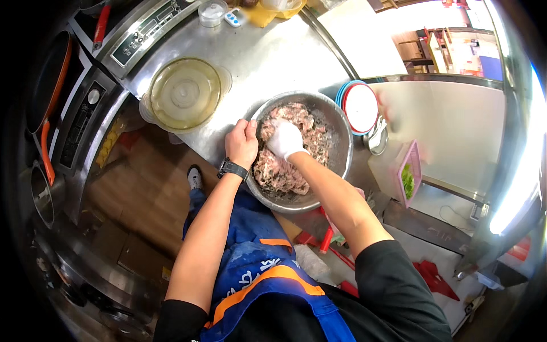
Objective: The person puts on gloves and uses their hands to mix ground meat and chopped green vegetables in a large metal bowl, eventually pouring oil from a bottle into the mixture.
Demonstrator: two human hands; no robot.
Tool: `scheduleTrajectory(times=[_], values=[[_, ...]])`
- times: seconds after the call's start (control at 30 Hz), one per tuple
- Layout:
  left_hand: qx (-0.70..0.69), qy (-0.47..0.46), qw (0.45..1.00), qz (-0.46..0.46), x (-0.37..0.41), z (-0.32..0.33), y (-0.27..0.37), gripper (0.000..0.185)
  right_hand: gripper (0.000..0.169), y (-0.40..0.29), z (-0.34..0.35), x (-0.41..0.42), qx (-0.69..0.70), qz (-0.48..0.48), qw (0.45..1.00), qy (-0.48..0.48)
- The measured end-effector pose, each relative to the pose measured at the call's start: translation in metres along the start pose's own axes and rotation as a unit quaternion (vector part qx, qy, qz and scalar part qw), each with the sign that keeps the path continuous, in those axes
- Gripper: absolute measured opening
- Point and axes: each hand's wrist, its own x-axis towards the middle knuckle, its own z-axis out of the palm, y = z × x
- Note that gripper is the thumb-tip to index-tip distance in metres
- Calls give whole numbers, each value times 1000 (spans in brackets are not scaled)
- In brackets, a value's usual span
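Note:
A large stainless steel bowl (pixel 344 128) stands at the counter's edge in front of me. Inside it lies pink minced meat (pixel 282 173) mixed with dark green bits. My left hand (pixel 241 143), bare and with a black watch on its wrist, grips the bowl's left rim. In a white glove, my right hand (pixel 285 139) is pushed into the mince left of the bowl's middle. The mince hides its fingers, so how they are closed is not visible.
Left on the steel counter (pixel 265 60) sits a round container of yellowish liquid (pixel 186 92). Stacked plates (pixel 361 107) and a small metal dish with spoons (pixel 377 139) stand close to the bowl's right. Beyond them is a pink basket with green leaves (pixel 408 179). A frying pan (pixel 49 85) lies far left.

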Motion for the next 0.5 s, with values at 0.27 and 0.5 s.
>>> scheduleTrajectory(times=[0.27, 0.5], values=[[26, 59, 997, 46, 20, 4, 0, 43, 46, 81, 14, -139, 34, -86, 991, 94], [56, -39, 997, 44, 15, 10, 1, 55, 60, 77, 35, -103, 31, -81, 986, -141]])
